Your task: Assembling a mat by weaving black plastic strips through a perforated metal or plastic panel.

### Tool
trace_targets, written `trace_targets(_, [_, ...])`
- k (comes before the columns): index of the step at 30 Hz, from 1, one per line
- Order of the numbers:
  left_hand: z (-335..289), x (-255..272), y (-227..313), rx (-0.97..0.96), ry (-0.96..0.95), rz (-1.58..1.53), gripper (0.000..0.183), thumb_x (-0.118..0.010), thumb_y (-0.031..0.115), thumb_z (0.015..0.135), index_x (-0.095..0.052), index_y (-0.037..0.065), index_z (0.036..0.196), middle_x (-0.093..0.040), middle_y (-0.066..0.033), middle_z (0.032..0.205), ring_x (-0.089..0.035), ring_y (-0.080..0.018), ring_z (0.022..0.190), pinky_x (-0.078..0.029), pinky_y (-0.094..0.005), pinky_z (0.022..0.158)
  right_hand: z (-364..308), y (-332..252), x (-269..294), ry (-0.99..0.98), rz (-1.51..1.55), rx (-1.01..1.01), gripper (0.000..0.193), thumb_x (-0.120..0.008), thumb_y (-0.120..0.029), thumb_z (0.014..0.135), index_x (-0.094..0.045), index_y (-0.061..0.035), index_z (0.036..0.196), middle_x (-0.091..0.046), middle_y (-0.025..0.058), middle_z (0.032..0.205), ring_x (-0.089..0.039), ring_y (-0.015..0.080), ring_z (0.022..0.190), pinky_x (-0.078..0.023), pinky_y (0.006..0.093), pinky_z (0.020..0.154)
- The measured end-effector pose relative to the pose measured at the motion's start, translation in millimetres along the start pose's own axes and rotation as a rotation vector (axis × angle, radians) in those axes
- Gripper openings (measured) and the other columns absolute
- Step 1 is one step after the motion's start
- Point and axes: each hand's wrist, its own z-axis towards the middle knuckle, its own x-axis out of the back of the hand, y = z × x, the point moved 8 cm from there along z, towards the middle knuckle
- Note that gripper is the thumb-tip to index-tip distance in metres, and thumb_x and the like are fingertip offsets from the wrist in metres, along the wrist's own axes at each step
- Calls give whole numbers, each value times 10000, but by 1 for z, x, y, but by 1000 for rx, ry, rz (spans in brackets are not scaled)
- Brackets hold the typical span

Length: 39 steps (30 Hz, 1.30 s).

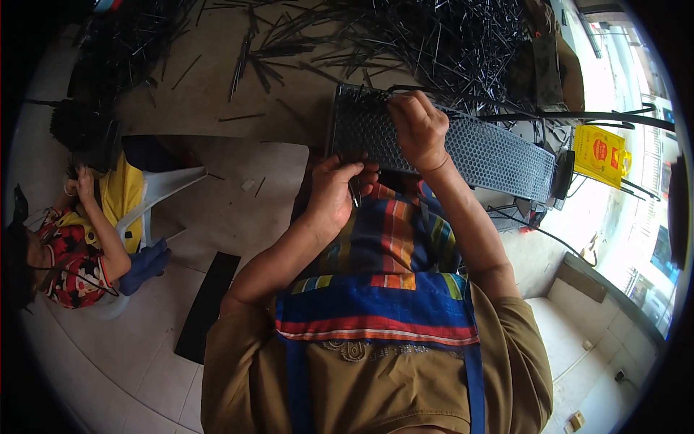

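Note:
In front of me lies a long grey tray [499,155] full of small round holes, its left end darker, with black pieces along the far edge. Above that left part is my right hand [421,132], its fingers curled together; what they pinch, if anything, is hidden. My left hand [338,186] is closed at the tray's near left edge. A dark, thin, stick-like piece [356,194] pokes out below its fingers, its kind unclear.
Black thin sticks [463,50] are heaped on the table [181,108] beyond the tray, several scattered loosely. At the left sits another person [79,246] near a white chair [170,184]. A yellow bag [600,155] hangs at the right. A dark mat [208,307] lies on the floor.

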Motion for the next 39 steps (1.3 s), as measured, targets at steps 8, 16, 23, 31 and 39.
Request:
trace_targets(8, [-1, -3, 0, 0, 0, 7, 134, -549, 13, 889, -628, 28, 995, -701, -114, 877, -663, -178, 719, -509, -296, 601, -7, 17, -3, -36, -44, -159, 109, -714, -36, 775, -691, -61, 878, -644, 70, 808, -664, 273, 695, -517, 329, 607])
trace_targets(16, [4, -16, -7, 8, -141, 103, 159, -586, 2, 884, -647, 39, 1026, -704, -108, 892, -679, -190, 781, -519, -295, 634, -54, 34, -14, -150, 598, -844, 146, -680, -2, 820, -663, 4, 966, -648, 46, 727, -576, 114, 535, -437, 247, 476])
trace_targets(23, [7, -31, -6, 7, -38, 65, 164, -566, -9, 885, -629, 53, 1024, -698, -111, 883, -680, -193, 754, -529, -301, 585, -45, 50, 16, 269, 741, -764, 72, -676, 40, 824, -644, 4, 876, -639, 19, 703, -525, 57, 517, -404, 207, 447])
trace_targets(31, [15, -36, -8, -49, -96, 42, 97, -546, -12, 882, -590, 20, 962, -686, -139, 923, -682, -224, 789, -527, -335, 656, -18, 29, 18, 170, 105, -253, 94, -710, 15, 786, -657, -14, 859, -659, 71, 764, -636, 147, 625, -499, 270, 564])
trace_targets(39, [10, -35, -4, -30, -39, 60, 96, -560, 1, 885, -613, 55, 944, -688, -99, 865, -665, -194, 748, -498, -290, 626, -11, 22, 14, 96, 38, -169, 130, -714, -6, 773, -703, -37, 898, -650, 89, 797, -670, 240, 690, -518, 302, 602])
